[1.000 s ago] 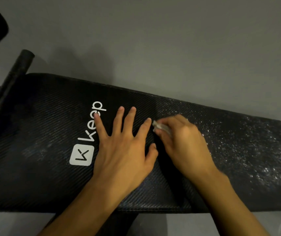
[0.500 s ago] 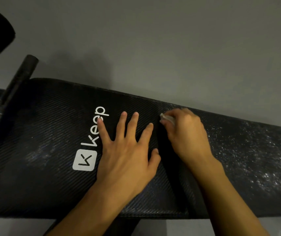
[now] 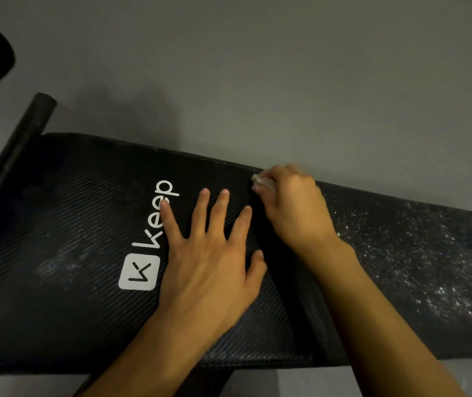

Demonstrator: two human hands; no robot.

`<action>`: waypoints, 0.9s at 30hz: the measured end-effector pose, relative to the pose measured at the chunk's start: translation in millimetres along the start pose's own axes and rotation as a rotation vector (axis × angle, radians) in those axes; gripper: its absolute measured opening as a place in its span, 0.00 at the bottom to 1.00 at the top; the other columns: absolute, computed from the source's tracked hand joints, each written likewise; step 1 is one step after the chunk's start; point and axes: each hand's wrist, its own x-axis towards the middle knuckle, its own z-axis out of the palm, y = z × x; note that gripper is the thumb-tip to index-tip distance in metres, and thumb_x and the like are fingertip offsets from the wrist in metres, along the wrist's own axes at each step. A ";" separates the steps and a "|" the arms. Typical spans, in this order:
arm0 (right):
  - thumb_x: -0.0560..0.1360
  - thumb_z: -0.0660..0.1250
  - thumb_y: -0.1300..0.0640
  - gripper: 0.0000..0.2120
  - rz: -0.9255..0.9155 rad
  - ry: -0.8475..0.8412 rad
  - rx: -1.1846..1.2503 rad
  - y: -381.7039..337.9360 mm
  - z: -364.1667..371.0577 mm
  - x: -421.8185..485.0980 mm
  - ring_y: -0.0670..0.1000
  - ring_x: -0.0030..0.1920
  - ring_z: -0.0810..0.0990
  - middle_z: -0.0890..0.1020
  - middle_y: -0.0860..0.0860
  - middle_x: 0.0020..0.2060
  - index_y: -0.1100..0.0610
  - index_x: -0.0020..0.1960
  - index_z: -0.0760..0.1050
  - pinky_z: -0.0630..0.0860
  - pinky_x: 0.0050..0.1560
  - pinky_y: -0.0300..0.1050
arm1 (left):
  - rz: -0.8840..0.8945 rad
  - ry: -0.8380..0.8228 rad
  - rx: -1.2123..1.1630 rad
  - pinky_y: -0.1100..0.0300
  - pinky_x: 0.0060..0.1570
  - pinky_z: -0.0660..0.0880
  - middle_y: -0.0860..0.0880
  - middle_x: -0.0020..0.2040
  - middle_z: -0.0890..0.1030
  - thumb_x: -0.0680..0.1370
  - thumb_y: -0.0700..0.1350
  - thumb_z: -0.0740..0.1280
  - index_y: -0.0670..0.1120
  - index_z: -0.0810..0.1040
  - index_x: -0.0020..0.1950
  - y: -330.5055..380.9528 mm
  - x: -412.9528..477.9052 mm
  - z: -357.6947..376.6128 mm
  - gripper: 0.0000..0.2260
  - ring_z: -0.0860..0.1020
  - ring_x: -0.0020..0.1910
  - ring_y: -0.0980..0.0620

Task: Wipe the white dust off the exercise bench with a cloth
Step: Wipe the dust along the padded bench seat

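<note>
At far edge of counter (image 3: 71, 224), right grip (image 3: 292, 207) clasps cloth (image 3: 262, 181); left grip (image 3: 212, 262) flat, released. Best sweep right, into dust (image 3: 429, 253).

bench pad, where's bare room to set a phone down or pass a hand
Free: the exercise bench between the logo and the black bar. Crowded: the middle, where the left hand lies flat beside the right hand gripping the cloth. The right end is free but coated in white dust.
</note>
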 end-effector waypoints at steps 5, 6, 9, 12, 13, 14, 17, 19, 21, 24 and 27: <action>0.79 0.66 0.48 0.11 0.028 -0.006 0.026 3.6 -4.8 -10.9 0.59 0.51 0.82 0.82 0.54 0.53 0.52 0.58 0.80 0.80 0.51 0.56 | 0.004 -0.007 0.009 0.22 0.72 0.50 0.39 0.79 0.66 0.78 0.62 0.55 0.49 0.71 0.77 0.3 -0.3 -0.3 0.31 0.61 0.80 0.37; 0.79 0.66 0.49 0.12 0.079 0.014 -0.007 5.2 -3.2 1.3 0.61 0.52 0.82 0.82 0.56 0.53 0.54 0.58 0.80 0.80 0.51 0.56 | 0.005 -0.010 0.010 0.22 0.72 0.50 0.39 0.80 0.66 0.78 0.62 0.54 0.49 0.71 0.77 0.5 -0.1 -0.2 0.31 0.61 0.80 0.37; 0.80 0.66 0.51 0.13 0.120 0.020 -0.028 -8.9 2.4 26.3 0.63 0.53 0.81 0.80 0.59 0.54 0.57 0.59 0.79 0.79 0.53 0.56 | 0.005 -0.015 0.009 0.23 0.72 0.50 0.39 0.80 0.66 0.78 0.62 0.54 0.49 0.70 0.77 -0.1 -0.5 0.5 0.31 0.60 0.80 0.37; 0.79 0.67 0.51 0.11 0.023 -0.053 0.061 -22.7 7.5 17.3 0.60 0.52 0.82 0.82 0.56 0.53 0.54 0.58 0.80 0.80 0.52 0.55 | 0.002 -0.013 0.007 0.23 0.73 0.50 0.40 0.80 0.66 0.78 0.62 0.54 0.49 0.70 0.77 -0.7 0.4 0.4 0.31 0.60 0.81 0.38; 0.79 0.67 0.51 0.11 0.019 -0.060 0.069 -21.4 6.1 10.7 0.60 0.52 0.82 0.83 0.55 0.52 0.53 0.58 0.81 0.80 0.52 0.55 | 0.000 -0.012 0.008 0.23 0.73 0.50 0.40 0.80 0.66 0.78 0.62 0.54 0.48 0.70 0.77 -0.7 0.4 0.7 0.32 0.60 0.81 0.38; 0.79 0.67 0.50 0.11 0.038 -0.051 0.061 -17.4 3.4 6.0 0.60 0.51 0.82 0.83 0.55 0.52 0.53 0.58 0.81 0.80 0.51 0.55 | -0.001 -0.011 0.008 0.23 0.73 0.50 0.40 0.80 0.66 0.78 0.62 0.54 0.48 0.70 0.77 -0.7 -0.2 1.0 0.32 0.60 0.81 0.38; 0.80 0.67 0.51 0.12 0.134 0.018 -0.020 -7.2 0.9 15.1 0.62 0.53 0.82 0.82 0.57 0.53 0.55 0.59 0.80 0.79 0.51 0.54 | -0.002 -0.005 0.011 0.23 0.73 0.51 0.40 0.80 0.66 0.78 0.62 0.54 0.47 0.70 0.77 0.2 -0.4 1.9 0.32 0.60 0.81 0.38; 0.80 0.66 0.51 0.12 0.108 0.019 -0.042 -15.0 1.6 21.6 0.63 0.53 0.81 0.80 0.58 0.55 0.56 0.59 0.79 0.79 0.51 0.54 | -0.005 -0.003 0.017 0.24 0.73 0.51 0.40 0.80 0.66 0.78 0.62 0.54 0.46 0.69 0.78 0.0 -1.1 2.5 0.33 0.60 0.81 0.38; 0.80 0.65 0.50 0.12 0.021 -0.022 0.018 -24.8 3.0 12.9 0.62 0.53 0.81 0.81 0.56 0.55 0.54 0.60 0.79 0.79 0.51 0.54 | -0.010 0.000 0.014 0.25 0.74 0.51 0.41 0.80 0.67 0.78 0.63 0.53 0.45 0.70 0.77 -1.3 -1.7 1.9 0.33 0.61 0.81 0.39; 0.80 0.66 0.49 0.11 -0.014 -0.075 0.058 -17.4 -2.8 -20.8 0.59 0.52 0.82 0.81 0.53 0.53 0.51 0.59 0.79 0.80 0.51 0.56 | -0.011 0.001 0.015 0.25 0.74 0.52 0.41 0.79 0.67 0.78 0.63 0.53 0.43 0.70 0.77 -0.9 -2.5 2.0 0.34 0.61 0.81 0.40; 0.80 0.65 0.48 0.11 0.083 -0.036 -0.024 -1.3 -9.9 -33.7 0.61 0.51 0.81 0.79 0.53 0.54 0.51 0.59 0.78 0.79 0.50 0.57 | -0.008 -0.008 0.025 0.25 0.75 0.51 0.41 0.80 0.66 0.78 0.63 0.52 0.44 0.69 0.78 -0.2 -3.8 1.8 0.34 0.60 0.81 0.40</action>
